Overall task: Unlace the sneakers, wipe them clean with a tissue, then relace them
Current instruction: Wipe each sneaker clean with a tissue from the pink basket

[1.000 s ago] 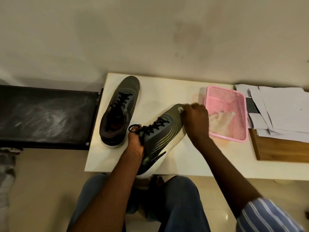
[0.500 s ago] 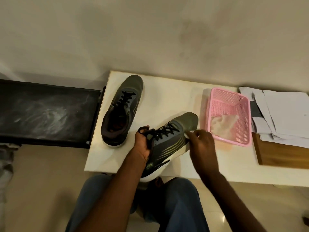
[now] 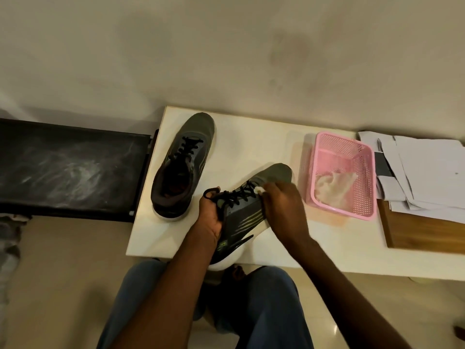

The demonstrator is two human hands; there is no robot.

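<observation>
Two dark grey sneakers with black laces are on a white table. The left sneaker stands flat near the table's left edge, laced. The right sneaker is tilted on its side near the front edge, its heel over the edge. My left hand grips its collar and tongue. A small white tissue is pinched in my right hand, which presses it on the upper next to the laces.
A pink mesh basket holding crumpled tissue stands right of the held sneaker. White papers lie on a wooden board at far right. A black bench adjoins the table's left. My knees sit below the front edge.
My right hand has slid the tissue from the toe back along the sneaker's side and up beside the laces. The left hand has kept its hold on the collar.
</observation>
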